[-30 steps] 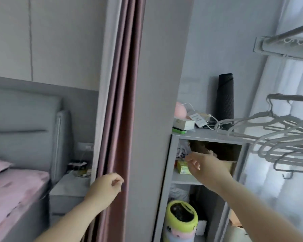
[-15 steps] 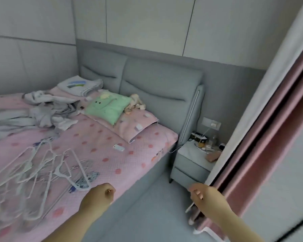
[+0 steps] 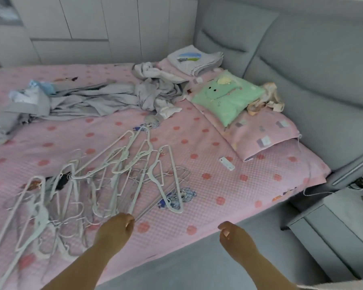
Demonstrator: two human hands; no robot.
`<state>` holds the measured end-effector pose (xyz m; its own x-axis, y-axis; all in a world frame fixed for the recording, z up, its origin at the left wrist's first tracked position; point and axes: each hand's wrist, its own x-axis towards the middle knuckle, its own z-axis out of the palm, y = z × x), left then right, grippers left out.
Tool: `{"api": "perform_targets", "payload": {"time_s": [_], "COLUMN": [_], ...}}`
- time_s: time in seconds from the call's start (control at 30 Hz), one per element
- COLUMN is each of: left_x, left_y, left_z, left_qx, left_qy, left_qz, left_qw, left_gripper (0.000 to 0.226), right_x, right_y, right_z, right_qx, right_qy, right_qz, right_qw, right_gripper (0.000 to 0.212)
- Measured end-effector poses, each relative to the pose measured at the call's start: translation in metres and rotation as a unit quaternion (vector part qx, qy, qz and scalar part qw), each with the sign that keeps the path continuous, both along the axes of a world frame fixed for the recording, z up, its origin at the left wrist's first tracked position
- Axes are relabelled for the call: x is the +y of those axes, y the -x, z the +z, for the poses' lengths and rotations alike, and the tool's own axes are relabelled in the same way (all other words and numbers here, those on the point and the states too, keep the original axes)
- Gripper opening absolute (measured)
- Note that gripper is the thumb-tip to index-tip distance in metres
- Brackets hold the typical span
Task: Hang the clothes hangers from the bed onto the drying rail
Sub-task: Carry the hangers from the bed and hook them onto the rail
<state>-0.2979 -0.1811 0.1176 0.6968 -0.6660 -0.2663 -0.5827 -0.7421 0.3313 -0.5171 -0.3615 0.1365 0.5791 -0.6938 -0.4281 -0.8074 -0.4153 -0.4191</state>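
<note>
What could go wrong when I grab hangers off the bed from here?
1. The hangers lie interlocked in a loose heap, so lifting one near the left hand may drag several along, and some could drop.
2. A black item sits among them and might get pulled up too.
3. Thin wire hangers are mixed in with the white ones and are easy to miss.

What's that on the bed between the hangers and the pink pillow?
A small white remote-like device lies alone between the hangers and the pillow, apart from both; the head view shows it.
</note>
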Motion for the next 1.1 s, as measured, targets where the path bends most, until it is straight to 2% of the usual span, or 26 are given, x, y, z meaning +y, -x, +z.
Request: {"api": "perform_targets", "payload": {"time_s": [0.2,0.4,0.53,0.6,0.67,0.77,0.9,1.0,1.1], "left_x": [-0.003,-0.029,-0.026,-0.020,-0.015,-0.005,-0.006,-0.005,-0.001], "left_y": [-0.071,-0.129,-0.158,-0.169,-0.172,-0.174,-0.178,-0.179,-0.180], "left_z": [-0.049,-0.099,-0.140,-0.164,-0.175,-0.198,-0.199,-0.197,-0.201], "left_qx": [0.021,0.037,0.006,-0.039,0.013,0.015,0.004,0.040,0.020], "left_qy": [-0.027,-0.090,-0.144,-0.114,-0.153,-0.169,-0.147,-0.166,-0.173], "left_qz": [-0.001,-0.077,-0.125,-0.165,-0.199,-0.215,-0.200,-0.212,-0.247], "left_qw": [0.999,0.992,0.982,0.979,0.968,0.962,0.969,0.962,0.953], "left_gripper": [0.035,0.057,0.060,0.057,0.058,0.062,0.063,0.063,0.062], "right_x": [-0.001,0.004,0.008,0.005,-0.001,-0.012,-0.021,-0.021,-0.021], "right_y": [-0.082,-0.150,-0.189,-0.206,-0.217,-0.233,-0.248,-0.251,-0.249], "right_z": [-0.053,-0.108,-0.139,-0.153,-0.158,-0.166,-0.173,-0.176,-0.171], "right_qx": [0.057,0.097,0.124,0.132,0.136,0.141,0.164,0.167,0.161], "right_qy": [-0.042,-0.060,-0.047,-0.039,-0.022,-0.001,-0.004,0.006,0.007], "right_qz": [0.066,0.028,0.007,-0.003,-0.006,-0.020,-0.042,-0.055,-0.071], "right_qw": [0.995,0.993,0.991,0.990,0.991,0.990,0.986,0.984,0.984], "right_gripper": [0.037,0.048,0.054,0.059,0.061,0.068,0.081,0.081,0.078]}}
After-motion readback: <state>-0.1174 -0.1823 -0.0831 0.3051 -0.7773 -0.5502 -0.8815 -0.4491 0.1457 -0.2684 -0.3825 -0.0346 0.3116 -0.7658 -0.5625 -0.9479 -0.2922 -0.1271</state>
